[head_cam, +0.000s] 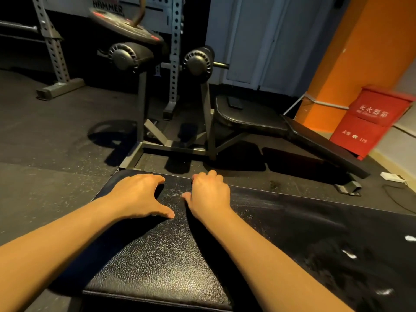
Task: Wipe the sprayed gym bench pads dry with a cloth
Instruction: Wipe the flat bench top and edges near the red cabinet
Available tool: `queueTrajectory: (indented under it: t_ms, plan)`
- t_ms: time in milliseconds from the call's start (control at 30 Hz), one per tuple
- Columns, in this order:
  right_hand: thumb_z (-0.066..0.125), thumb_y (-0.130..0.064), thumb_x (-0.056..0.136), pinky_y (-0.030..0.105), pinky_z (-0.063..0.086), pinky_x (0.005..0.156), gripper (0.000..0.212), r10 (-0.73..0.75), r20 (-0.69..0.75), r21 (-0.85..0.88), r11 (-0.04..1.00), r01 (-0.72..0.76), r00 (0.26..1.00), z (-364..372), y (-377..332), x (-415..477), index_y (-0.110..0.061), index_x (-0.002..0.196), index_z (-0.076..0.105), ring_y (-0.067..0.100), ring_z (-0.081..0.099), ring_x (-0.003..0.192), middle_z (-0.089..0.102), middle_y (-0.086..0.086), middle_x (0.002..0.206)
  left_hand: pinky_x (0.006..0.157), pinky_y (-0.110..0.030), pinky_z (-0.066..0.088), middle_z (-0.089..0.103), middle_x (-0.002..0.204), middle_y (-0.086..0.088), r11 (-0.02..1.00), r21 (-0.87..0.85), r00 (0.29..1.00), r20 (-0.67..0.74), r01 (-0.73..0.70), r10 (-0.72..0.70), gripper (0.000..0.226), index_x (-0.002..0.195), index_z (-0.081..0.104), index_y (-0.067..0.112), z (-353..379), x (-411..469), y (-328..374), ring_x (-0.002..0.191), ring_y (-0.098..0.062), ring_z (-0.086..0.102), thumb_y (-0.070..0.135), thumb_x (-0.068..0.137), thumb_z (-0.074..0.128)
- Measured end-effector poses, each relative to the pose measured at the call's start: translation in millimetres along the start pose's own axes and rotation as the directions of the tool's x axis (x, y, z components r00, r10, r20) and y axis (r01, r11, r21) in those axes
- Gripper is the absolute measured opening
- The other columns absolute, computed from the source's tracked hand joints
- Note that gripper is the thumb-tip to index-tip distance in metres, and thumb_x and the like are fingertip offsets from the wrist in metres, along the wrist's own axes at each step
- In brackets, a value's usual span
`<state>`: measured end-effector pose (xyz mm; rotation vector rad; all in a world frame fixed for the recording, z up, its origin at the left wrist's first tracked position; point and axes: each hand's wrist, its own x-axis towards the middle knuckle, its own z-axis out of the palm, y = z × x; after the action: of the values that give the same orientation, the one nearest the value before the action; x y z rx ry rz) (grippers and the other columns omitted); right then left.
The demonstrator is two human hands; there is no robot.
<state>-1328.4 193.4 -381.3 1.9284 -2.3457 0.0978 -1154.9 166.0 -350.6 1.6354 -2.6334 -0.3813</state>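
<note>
Black bench pad: grained, right under the camera; its right end and near corner are cut off by the frame, so its full length cannot be seen.
Pad axis: the long side seems to run from the far-left corner off to the right.
Pad surface: dull smears and white flecks on the right part; spray or glare cannot be told.
Left hand: palm down on the pad near its far edge, thumb splayed wide, fingers loose.
Right hand: just beside it, fingers bent at the far edge, tips hidden; whether they grip cannot be told.
White panel: reads "HAMMER", its top cut off.
Weight plate: blurred, label unreadable.
Red box: white Chinese characters and "119", against the orange column.
Second bench: beyond, on the floor; a dark flat object lies on its seat, too small to name.
</note>
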Motion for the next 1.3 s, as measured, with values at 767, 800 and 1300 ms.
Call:
queueTrajectory:
  t_ms: [767,800,1300]
  plan:
    - [0.054,-0.008,0.090,0.039,0.055,0.093,0.049,0.006,-0.052,0.391,0.920,0.015,0.999,7,95,-46,-0.044,0.122,0.064,0.024,0.065,0.111,0.069,-0.008,0.124,0.101,-0.035,0.048,0.057,0.143,0.003,0.994,0.079,0.997,-0.011,-0.071,0.072,0.098,0.150,0.043,0.028,3,8,61,0.128,-0.019,0.055,0.076,0.070,0.074]
    - [0.054,-0.008,0.091,0.040,0.055,0.093,0.045,-0.127,-0.032,0.416,0.900,0.128,0.991,11,74,-50,-0.040,0.121,0.066,0.025,0.065,0.110,0.068,-0.007,0.124,0.102,-0.035,0.048,0.056,0.144,0.002,0.994,0.073,0.997,-0.012,-0.080,0.081,0.097,0.151,0.042,0.028,4,11,65,0.129,-0.019,0.055,0.073,0.072,0.075]
    - [0.055,-0.008,0.088,0.040,0.057,0.090,0.050,-0.004,0.005,0.300,0.954,0.002,1.000,4,130,-90,-0.040,0.125,0.062,0.028,0.066,0.104,0.071,-0.001,0.116,0.114,-0.034,0.038,0.048,0.154,0.007,0.957,-0.088,0.961,-0.027,-0.275,0.274,0.095,0.153,0.040,0.027,46,15,99,0.140,-0.014,0.045,0.076,0.075,0.064]
